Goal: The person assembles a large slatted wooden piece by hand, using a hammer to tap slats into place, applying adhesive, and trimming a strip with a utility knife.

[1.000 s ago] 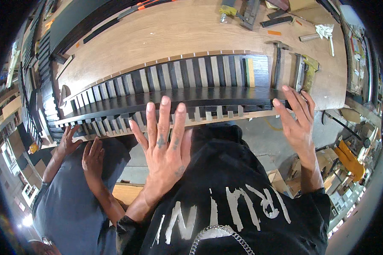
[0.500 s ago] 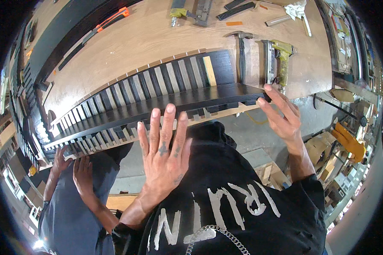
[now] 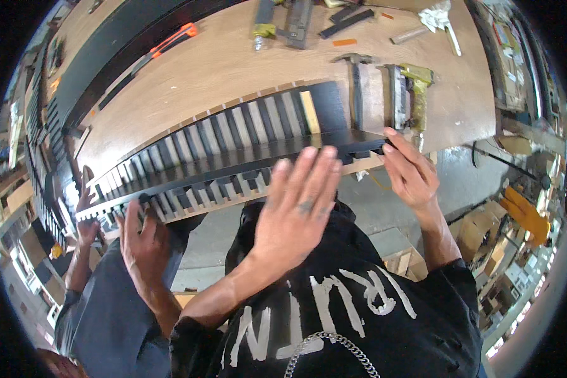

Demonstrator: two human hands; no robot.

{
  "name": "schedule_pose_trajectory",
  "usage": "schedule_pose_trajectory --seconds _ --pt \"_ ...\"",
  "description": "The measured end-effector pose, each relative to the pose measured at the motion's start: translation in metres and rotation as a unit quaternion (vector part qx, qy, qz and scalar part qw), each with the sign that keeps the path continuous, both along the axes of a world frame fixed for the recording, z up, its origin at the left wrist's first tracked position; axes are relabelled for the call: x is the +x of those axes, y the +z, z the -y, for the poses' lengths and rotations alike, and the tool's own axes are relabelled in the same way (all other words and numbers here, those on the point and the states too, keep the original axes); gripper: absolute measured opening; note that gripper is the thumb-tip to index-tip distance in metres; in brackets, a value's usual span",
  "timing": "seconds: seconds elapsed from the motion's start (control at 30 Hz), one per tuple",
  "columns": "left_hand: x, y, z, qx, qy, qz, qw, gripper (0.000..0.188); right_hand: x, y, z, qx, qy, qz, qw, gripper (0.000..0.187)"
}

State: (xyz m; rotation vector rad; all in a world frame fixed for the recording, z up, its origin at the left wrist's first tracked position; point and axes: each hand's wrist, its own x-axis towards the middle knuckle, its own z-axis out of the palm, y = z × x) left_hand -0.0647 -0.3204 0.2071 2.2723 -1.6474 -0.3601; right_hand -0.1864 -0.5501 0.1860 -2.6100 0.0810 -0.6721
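Observation:
A long black board (image 3: 233,160) lies along the near edge of the workbench, against a row of alternating black and grey slats (image 3: 239,123). One slat near its right end is pale bare wood (image 3: 309,112). My left hand (image 3: 293,208) is open, fingers stretched, over the board's front edge right of its middle; motion blurs it, so contact is unclear. With its fingertips, my right hand (image 3: 414,170) grips the board's right end. More short slats (image 3: 217,192) show below the board's near side.
A co-worker's hands (image 3: 146,242) are at the board's left part. Beyond the board are a claw hammer (image 3: 356,88), a yellow-green nail gun (image 3: 416,94), another air tool (image 3: 264,28) and an orange-handled saw (image 3: 173,39). Cardboard boxes (image 3: 479,227) stand at the right.
My left hand has slid right along the board. My right hand stays at the board's end. The co-worker's nearer hand has risen to the board, and the other hand has moved up too.

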Motion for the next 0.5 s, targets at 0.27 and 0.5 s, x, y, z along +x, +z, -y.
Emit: schedule_pose_trajectory --seconds 0.27,0.5 --pt "-0.005 0.002 0.007 -0.074 -0.051 0.045 0.995 0.055 -0.027 -0.021 0.014 0.233 -0.054 -0.04 0.97 0.024" --pt "0.043 0.02 -0.053 -0.218 0.211 -0.075 0.95 0.049 -0.001 -0.06 0.029 0.741 -0.229 -0.316 0.546 0.062"
